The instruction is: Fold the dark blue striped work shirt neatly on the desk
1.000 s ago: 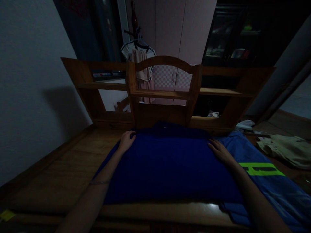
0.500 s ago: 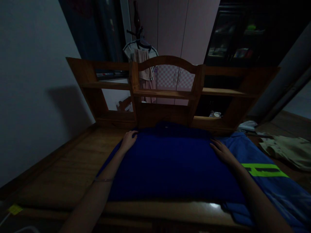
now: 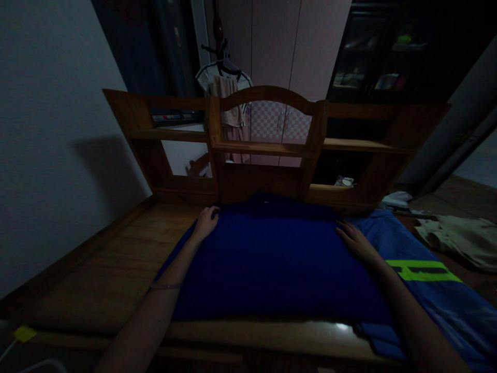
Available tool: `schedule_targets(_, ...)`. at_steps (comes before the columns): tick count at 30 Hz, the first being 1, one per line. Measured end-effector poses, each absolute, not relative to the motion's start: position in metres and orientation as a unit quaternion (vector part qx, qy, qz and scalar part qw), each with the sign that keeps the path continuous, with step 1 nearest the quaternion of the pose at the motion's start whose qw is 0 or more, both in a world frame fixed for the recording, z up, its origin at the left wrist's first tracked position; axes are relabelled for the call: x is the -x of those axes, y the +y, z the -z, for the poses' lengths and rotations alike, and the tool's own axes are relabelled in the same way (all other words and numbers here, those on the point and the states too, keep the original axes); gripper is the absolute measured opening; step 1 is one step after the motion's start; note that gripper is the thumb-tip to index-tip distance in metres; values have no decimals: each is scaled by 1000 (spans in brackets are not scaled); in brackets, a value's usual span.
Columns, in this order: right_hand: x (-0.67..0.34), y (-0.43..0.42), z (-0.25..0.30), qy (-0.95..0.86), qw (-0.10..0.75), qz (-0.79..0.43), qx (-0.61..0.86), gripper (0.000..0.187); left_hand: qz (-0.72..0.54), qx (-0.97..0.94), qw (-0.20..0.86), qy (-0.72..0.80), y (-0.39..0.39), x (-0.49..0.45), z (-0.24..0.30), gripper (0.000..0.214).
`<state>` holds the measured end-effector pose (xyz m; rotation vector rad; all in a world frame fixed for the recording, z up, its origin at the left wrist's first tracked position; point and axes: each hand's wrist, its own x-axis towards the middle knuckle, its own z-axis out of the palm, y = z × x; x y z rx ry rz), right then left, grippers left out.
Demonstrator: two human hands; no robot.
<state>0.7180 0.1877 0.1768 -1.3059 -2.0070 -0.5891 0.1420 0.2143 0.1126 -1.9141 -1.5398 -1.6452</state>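
While I lean over the wooden platform (image 3: 108, 269), a dark blue garment (image 3: 272, 264) lies spread flat on it in front of me, its collar end pointing to twelve o'clock against the wooden shelf unit (image 3: 267, 150). My left hand (image 3: 205, 221) rests on the garment's ten o'clock corner. Its fingers are bent over the edge, and in this dim light I cannot tell whether they pinch the cloth. My right hand (image 3: 355, 241) lies palm down at the two o'clock corner, fingers stretched out flat, gripping nothing. Both hands sit well apart, the width of the garment between them. A thin bracelet (image 3: 165, 285) circles my left wrist. Toward three o'clock, a lighter blue garment (image 3: 446, 305) with a neon stripe (image 3: 423, 271) lies under my right forearm, and an olive cloth (image 3: 458, 238) sits beyond it.
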Motion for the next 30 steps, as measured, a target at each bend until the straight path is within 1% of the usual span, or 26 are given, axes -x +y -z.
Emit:
schedule_targets(8,-718,187,-177,-770,333,231,492,51,565,635,85,-520,216,-141,-111,31)
schedule_targets(18,-717,187,-177,-766,337,220,501,54,568,625,92,-527,213,-144,-113,32)
schedule_targets(30,-710,178,-181,-763,329,221,511,55,547,625,59,-553,211,-142,-114,38)
